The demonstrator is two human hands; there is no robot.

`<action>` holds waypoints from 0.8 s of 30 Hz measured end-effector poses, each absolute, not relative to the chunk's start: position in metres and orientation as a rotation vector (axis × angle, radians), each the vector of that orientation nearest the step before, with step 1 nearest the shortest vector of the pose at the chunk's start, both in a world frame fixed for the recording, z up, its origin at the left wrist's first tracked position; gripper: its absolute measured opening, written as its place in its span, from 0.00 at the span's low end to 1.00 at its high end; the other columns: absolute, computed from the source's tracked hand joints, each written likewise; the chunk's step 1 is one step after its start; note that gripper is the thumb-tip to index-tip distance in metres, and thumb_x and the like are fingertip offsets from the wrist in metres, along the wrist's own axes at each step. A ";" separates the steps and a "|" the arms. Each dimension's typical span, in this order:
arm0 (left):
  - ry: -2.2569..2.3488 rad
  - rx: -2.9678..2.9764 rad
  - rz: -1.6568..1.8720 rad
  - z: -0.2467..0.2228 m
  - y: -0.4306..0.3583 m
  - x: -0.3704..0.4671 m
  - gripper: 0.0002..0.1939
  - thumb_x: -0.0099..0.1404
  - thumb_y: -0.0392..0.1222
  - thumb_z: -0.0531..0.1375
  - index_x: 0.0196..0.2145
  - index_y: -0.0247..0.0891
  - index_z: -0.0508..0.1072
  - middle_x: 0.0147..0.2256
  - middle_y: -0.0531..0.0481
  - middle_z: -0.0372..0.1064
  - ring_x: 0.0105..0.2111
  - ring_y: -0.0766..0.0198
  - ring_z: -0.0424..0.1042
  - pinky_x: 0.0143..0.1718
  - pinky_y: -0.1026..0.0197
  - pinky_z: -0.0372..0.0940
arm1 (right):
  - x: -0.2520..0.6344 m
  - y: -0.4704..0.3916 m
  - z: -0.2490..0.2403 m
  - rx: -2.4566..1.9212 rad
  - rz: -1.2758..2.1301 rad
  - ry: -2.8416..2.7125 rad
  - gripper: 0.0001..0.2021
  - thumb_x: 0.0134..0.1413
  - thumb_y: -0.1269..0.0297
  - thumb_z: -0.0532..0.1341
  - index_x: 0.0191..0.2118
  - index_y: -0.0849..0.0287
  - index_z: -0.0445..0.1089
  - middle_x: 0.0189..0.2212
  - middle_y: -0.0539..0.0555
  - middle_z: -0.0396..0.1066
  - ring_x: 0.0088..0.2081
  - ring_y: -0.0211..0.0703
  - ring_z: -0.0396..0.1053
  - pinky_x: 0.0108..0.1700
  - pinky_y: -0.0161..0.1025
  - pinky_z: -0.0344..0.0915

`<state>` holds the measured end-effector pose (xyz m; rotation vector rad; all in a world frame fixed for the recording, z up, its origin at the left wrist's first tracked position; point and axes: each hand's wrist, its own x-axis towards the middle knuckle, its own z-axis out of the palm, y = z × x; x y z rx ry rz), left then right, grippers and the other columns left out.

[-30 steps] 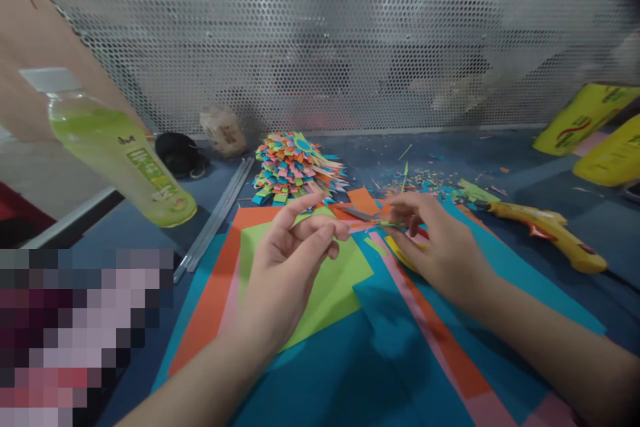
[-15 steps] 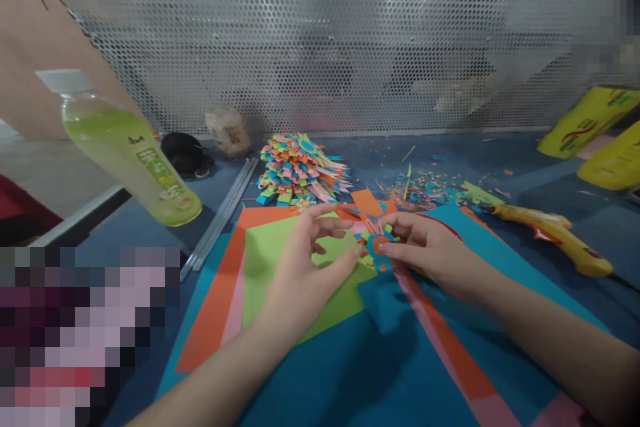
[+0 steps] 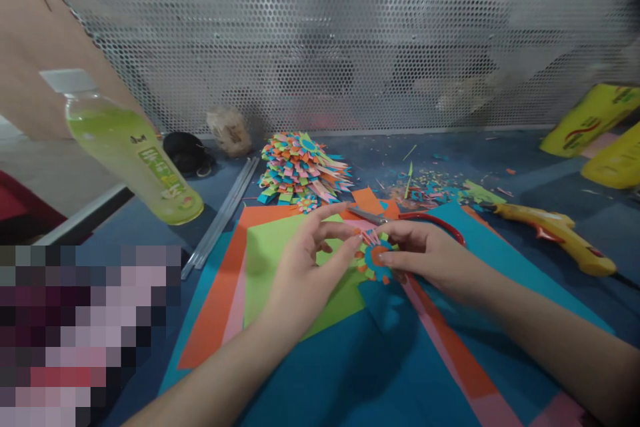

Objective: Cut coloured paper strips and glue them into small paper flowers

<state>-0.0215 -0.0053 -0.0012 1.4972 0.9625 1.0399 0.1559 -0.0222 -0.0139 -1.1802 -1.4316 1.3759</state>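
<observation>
A fringed paper flower with an orange centre and blue, green, orange and pink strips is held above the coloured sheets. My right hand grips it from the right, thumb on its face. My left hand pinches the pink strips at its upper left edge between thumb and fingers. Just behind the flower lie scissors with red handles, partly covered by my right hand. Under both hands are a green sheet, an orange sheet and a large blue sheet.
A pile of fringed paper flowers stands behind, with paper scraps to its right. A yellow glue gun lies at right, near yellow packages. At left are clear glue sticks and a drink bottle.
The flower has come slightly lower and its face turned more toward me. My left fingers have closed onto its pink strips. More of the scissors shows behind.
</observation>
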 end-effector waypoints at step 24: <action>0.989 1.205 0.924 -0.007 0.001 -0.019 0.10 0.61 0.45 0.53 0.38 0.41 0.68 0.33 0.53 0.69 0.35 0.66 0.68 0.34 0.64 0.58 | 0.154 -0.025 -0.014 -1.102 1.455 -1.372 0.06 0.42 0.65 0.66 0.32 0.56 0.75 0.26 0.49 0.71 0.26 0.33 0.67 0.28 0.31 0.65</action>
